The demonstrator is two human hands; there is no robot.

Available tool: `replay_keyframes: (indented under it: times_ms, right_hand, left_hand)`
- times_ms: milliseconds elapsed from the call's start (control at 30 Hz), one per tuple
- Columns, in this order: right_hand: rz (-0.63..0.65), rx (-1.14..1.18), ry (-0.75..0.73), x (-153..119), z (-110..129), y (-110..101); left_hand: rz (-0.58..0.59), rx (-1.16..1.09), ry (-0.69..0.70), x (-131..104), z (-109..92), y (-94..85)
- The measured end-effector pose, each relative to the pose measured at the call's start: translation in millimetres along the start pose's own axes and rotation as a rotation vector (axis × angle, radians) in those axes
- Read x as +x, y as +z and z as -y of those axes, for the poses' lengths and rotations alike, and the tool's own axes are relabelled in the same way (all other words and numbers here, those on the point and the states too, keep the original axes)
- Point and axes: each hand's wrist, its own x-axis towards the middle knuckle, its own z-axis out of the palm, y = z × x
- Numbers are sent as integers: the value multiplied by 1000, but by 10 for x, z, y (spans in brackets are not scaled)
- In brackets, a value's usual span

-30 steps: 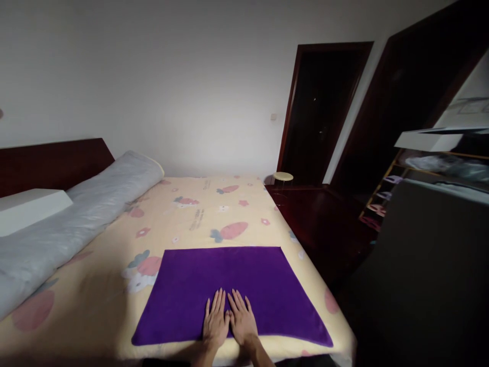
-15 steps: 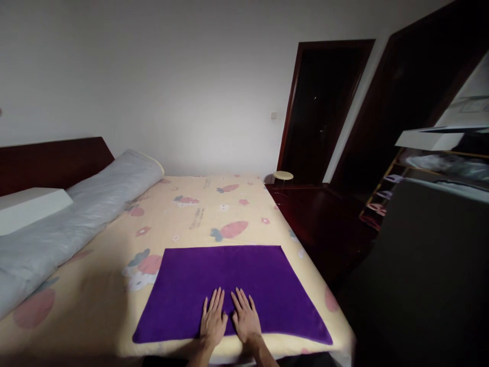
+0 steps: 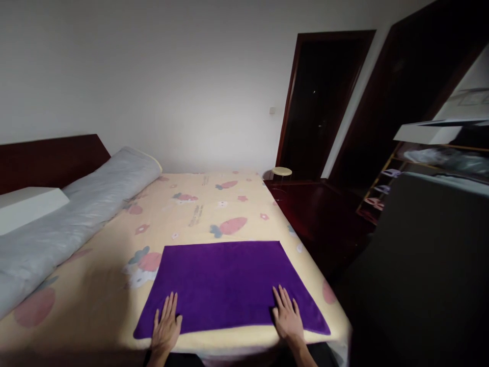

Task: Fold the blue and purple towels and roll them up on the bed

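Grey roll, white block at left; printed sheet stretches beyond purple cloth; floor past sheet's right edge. Left hand, right hand flat on cloth, unclenched.

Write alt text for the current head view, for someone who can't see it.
The left hand and right hand rest palm-down near opposite sides of a flat purple cloth on a patterned bed. A grey roll lies to the left; a stool and dark door stand beyond.

Cloth lies on bed — bedding left, stool behind right.
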Motion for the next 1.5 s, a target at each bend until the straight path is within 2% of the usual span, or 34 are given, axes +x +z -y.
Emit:
replay_keyframes:
  times_ms: [133, 233, 333, 400, 500, 567, 600, 667, 767, 833, 900, 933, 967, 1033, 1233, 1333, 1400, 1433, 1500]
  right_hand:
    - [-51, -44, 117, -45, -329, 49]
    - [-76, -48, 190, -108, -648, 112]
    - [-69, -23, 254, -174, -958, 179]
    - [-79, -18, 286, -182, -1072, 189]
    - [-147, -51, 296, -81, -958, 92]
    - [-175, -51, 202, 58, -650, -39]
    - [-167, -35, 122, 136, -431, -111]
    - [-114, 25, -20, 283, 96, -222]
    - [5, 144, -235, 422, 910, -216]
    - [95, 213, -350, 457, 1297, -97]
    - [132, 268, -440, 467, 1459, 40]
    - [136, 278, -458, 466, 1447, 88]
    - [132, 272, -452, 464, 1378, 114]
    - [114, 222, -369, 453, 1097, 98]
    - [-22, 9, -11, 382, -143, -49]
    - [-50, -64, 124, 345, -577, 5]
    - [-58, -82, 159, 358, -702, 38]
    - [-72, -80, 163, 380, -702, 40]
    - [-106, -48, 123, 447, -559, 11]
  left_hand:
    - [-14, 26, -146, 4, 492, 131]
    - [-40, 50, -182, -9, 710, 193]
    - [-65, 81, -170, -18, 818, 235]
    - [-89, 112, -161, 3, 846, 244]
    - [-211, 145, -87, 107, 759, 173]
    - [-280, 129, 38, 224, 526, 43]
    - [-289, 108, 113, 289, 340, -42]
    - [-270, 59, 227, 410, -160, -214]
    - [-142, -39, 396, 507, -1034, -368]
    - [9, -96, 472, 501, -1484, -354]
    - [119, -135, 521, 473, -1687, -271]
    - [135, -152, 534, 462, -1685, -220]
    - [125, -165, 529, 455, -1617, -173]
    - [63, -172, 458, 454, -1323, -106]
    - [-55, 6, 100, 410, 48, -7]
    - [-54, 78, 59, 373, 573, 62]
    - [-65, 97, 69, 385, 752, 78]
    - [-89, 92, 79, 404, 776, 69]
    - [-149, 51, 128, 459, 666, 8]
